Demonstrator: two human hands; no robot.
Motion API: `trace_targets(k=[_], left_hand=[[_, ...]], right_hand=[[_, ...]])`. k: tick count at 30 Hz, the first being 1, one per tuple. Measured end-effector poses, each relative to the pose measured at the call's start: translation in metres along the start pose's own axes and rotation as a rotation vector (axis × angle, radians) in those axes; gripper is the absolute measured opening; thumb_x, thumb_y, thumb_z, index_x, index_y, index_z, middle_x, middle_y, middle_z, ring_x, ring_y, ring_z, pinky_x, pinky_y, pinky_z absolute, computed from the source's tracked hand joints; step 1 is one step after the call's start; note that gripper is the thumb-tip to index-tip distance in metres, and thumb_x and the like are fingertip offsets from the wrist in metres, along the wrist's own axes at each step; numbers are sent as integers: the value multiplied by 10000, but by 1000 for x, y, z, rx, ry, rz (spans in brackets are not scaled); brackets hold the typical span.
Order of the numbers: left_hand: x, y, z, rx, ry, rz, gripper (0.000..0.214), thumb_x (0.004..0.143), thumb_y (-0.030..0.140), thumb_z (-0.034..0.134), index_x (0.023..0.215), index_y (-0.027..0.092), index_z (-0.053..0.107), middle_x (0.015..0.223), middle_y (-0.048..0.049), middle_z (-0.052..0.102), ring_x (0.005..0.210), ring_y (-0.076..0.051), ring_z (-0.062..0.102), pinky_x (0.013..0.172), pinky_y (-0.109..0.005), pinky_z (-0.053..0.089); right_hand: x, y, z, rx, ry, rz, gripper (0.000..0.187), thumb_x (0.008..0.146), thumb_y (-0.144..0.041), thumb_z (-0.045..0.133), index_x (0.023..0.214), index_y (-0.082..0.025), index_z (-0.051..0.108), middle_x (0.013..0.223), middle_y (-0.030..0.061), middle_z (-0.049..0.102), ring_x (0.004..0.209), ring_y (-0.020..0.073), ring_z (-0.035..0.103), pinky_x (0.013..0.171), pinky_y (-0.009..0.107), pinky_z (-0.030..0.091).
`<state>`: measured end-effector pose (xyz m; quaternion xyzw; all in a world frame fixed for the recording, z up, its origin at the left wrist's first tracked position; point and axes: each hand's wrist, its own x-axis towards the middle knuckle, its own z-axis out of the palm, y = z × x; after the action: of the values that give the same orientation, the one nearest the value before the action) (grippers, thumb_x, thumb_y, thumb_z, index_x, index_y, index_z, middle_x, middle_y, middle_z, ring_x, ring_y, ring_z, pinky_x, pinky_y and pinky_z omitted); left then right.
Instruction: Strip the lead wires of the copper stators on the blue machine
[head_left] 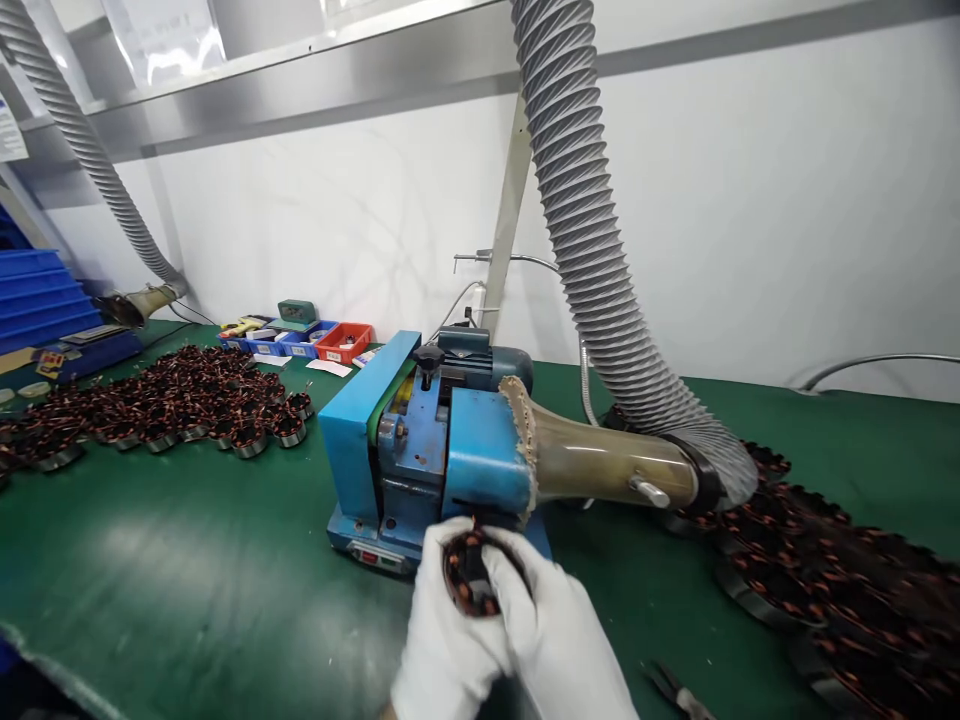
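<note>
Both my hands wear white gloves and grip one round motor stator with copper windings. My left hand holds its left side and my right hand holds its right side. The stator is pressed up against the front slot of a small blue belt grinder on the green table. A clear funnel joins the machine to a grey ribbed extraction hose.
A spread of several stators lies at the left, another heap at the right. Small blue and orange bins stand at the back. Pliers lie near the front edge. Blue trays are stacked far left.
</note>
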<state>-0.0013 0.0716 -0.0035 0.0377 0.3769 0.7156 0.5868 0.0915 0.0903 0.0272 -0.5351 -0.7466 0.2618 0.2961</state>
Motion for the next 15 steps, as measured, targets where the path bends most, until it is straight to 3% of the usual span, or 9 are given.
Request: trace_targets(k=[3,5,10,15], left_hand=[[-18,0,-13,-36,35,-175,246,592,399,795,681,220,653,745,-60,710,731,-208,671,711,-328,546],[-22,0,-17,-29,50,-185,250,572,390,811,689,234,655,762,-58,712,745,-213,668,702,-323,547],[3,-1,2,-283,-37,-243,241,602,304,785,587,183,577,603,16,648,582,-83,616,615,-187,504],[11,5,20,-281,-64,-181,261,561,273,798,565,170,558,576,17,621,546,-83,592,585,-191,494]], right_hand=[[-20,11,4,3,32,-135,367,841,-297,378,1014,-221,693,976,71,766,821,238,728,726,308,577],[-25,15,5,2,6,-183,358,844,-277,394,1043,-219,686,1017,64,758,849,221,727,752,275,573],[-1,4,3,50,-20,61,454,852,-390,316,1012,-189,690,997,97,758,918,260,705,818,361,554],[18,-5,-2,77,-74,117,502,823,-431,300,1027,-176,681,1002,126,746,951,294,674,869,430,500]])
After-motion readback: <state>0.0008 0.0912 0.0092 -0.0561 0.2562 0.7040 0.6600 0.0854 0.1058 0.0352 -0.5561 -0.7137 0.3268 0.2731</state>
